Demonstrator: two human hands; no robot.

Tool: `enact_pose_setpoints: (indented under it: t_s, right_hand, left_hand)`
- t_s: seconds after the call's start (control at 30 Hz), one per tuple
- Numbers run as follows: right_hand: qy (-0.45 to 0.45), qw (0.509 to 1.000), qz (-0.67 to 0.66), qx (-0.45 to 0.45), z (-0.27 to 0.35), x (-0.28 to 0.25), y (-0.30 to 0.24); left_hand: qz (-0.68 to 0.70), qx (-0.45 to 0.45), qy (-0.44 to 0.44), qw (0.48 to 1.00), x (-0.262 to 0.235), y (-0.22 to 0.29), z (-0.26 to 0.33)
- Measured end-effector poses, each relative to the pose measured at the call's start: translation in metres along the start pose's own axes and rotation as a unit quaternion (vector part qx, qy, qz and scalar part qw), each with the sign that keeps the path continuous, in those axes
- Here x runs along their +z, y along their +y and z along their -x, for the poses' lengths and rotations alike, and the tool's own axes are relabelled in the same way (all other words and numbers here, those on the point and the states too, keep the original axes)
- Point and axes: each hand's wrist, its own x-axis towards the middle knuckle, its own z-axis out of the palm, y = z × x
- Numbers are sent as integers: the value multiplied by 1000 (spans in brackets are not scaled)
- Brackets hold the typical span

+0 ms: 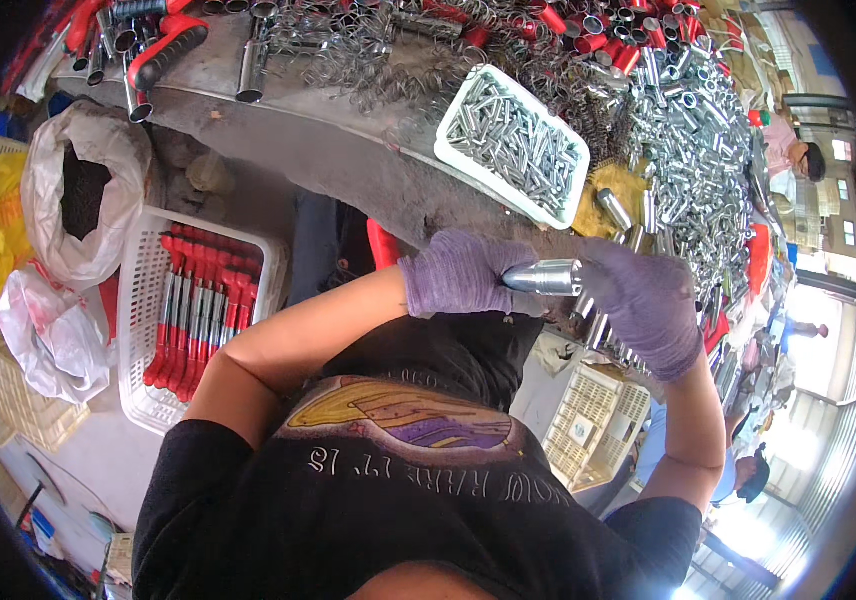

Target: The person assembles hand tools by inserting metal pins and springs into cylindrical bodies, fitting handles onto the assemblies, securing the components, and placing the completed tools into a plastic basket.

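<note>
Both of my hands wear purple-grey knit gloves. The fingers of my left hand (463, 272) are closed on one end of a short, shiny metal cylinder (550, 278), held level in front of my body. Its left end tapers, and rings run around it near the right end. My right hand (651, 305) is at that right end, its fingers smeared by motion, so their grip does not show. Just beyond my hands, a white tray (580, 180) full of small metal pins rests on the bench. More metal tubes (613, 208) lie beside the tray on a yellow cloth (620, 183).
Loose springs (348, 70) and a heap of metal sleeves (693, 130) cover the bench (278, 140). At left stand a white basket (133, 330) of red-handled tools and an open sack (113, 150). A cream crate (588, 415) is at lower right. Other people (793, 160) are at far right.
</note>
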Motion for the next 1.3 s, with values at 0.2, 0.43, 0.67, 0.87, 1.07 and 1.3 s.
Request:
enact_pose_setpoints:
  t_s: [0.2, 0.43, 0.67, 0.87, 1.07, 1.3]
  right_hand:
    - [60, 995, 46, -64, -10, 3, 2]
    - [67, 992, -88, 55, -16, 26, -2]
    - [186, 944, -266, -60, -25, 57, -8]
    - [82, 800, -557, -207, -16, 48, -71]
    - [278, 819, -499, -38, -10, 96, -114]
    - [224, 939, -258, -27, 5, 117, -105]
  left_hand:
    - [0, 6, -4, 1000, -2, -3, 1]
    - [-135, 19, -21, 990, -4, -1, -14]
    - [206, 123, 59, 969, 10, 14, -4]
    - [314, 215, 5, 925, 16, -16, 18]
    - [409, 115, 62, 903, 26, -24, 35]
    - [541, -62, 252, 800, 54, -48, 105]
